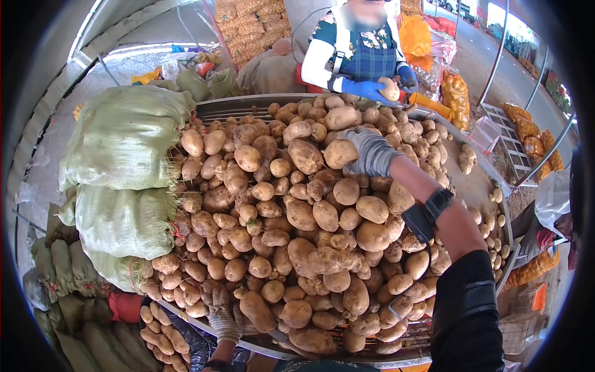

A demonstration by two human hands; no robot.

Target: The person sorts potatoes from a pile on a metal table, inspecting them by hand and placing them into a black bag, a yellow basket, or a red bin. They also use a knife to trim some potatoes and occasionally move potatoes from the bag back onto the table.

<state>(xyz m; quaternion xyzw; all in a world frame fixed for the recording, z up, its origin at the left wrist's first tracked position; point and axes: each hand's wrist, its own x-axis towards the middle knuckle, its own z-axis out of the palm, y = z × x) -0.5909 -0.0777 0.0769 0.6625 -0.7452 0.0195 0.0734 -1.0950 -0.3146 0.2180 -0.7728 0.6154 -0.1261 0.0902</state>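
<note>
A heap of potatoes (325,217) covers a large metal-edged table. My right hand (367,152), in a grey glove, reaches across the upper middle of the heap, its fingers closed round a round potato (340,154). At the lower left of the heap lies my left hand (222,310), in a dirty glove, fingers pointing away from me, among potatoes near the table edge. Next to it is a long potato (256,312). A dark watch and a strapped device sit on my right wrist and forearm.
Across the table a co-worker (362,49) in blue gloves holds a potato (389,89). Full green sacks (127,139) are stacked on the left side. A filled bag (166,335) stands below my left hand. Orange net bags (455,99) and a white rack (509,142) are at the right.
</note>
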